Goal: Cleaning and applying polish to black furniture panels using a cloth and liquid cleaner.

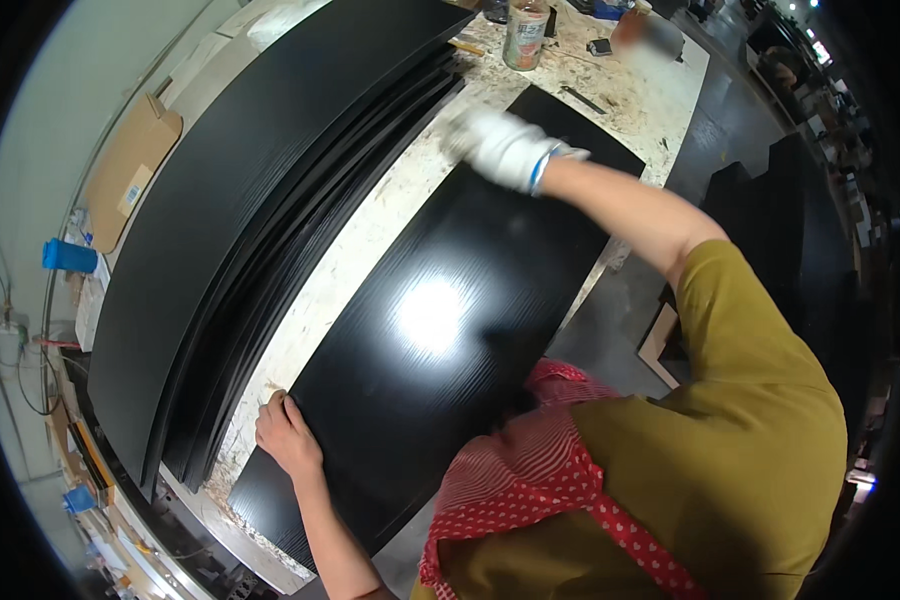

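A long glossy black panel lies flat on a pale chipboard workbench. My left hand, bare, sits at the panel's near left edge with its fingers curled over it. My right hand, in a white glove with a blue cuff, reaches far ahead. It sits on the panel's left edge near the far end and is blurred. My mustard sleeve and a red patterned apron fill the lower right.
A thick stack of black panels lies along the bench to the left of the single panel. At the bench's far end stand a bottle and small tools. Cardboard and a blue object lie far left. More dark panels stand on the floor at right.
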`<state>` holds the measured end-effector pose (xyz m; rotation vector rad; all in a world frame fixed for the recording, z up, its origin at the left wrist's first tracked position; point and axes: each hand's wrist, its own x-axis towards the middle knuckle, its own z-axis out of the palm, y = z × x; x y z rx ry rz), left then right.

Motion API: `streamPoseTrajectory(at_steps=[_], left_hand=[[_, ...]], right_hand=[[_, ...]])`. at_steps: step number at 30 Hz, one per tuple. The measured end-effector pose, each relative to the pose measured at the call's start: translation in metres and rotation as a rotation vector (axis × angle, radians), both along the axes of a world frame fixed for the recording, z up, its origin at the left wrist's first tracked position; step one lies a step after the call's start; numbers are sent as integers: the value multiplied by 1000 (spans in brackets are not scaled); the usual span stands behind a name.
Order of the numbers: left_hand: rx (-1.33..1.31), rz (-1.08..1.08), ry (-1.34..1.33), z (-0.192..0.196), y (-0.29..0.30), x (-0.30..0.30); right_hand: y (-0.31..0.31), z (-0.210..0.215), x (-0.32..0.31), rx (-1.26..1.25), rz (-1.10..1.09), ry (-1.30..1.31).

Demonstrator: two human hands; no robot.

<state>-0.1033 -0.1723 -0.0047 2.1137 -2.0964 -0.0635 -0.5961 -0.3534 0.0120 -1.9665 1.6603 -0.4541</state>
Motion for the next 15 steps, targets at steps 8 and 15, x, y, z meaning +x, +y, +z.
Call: streamPoseTrajectory(at_steps=[8,15], left_hand=[[-76,-166,250,8,-41,-137],[86,-137,26,3,-42,-169]], right_hand=[[45,47,38,228,382,-27],[57,13,25,-72,314,105]])
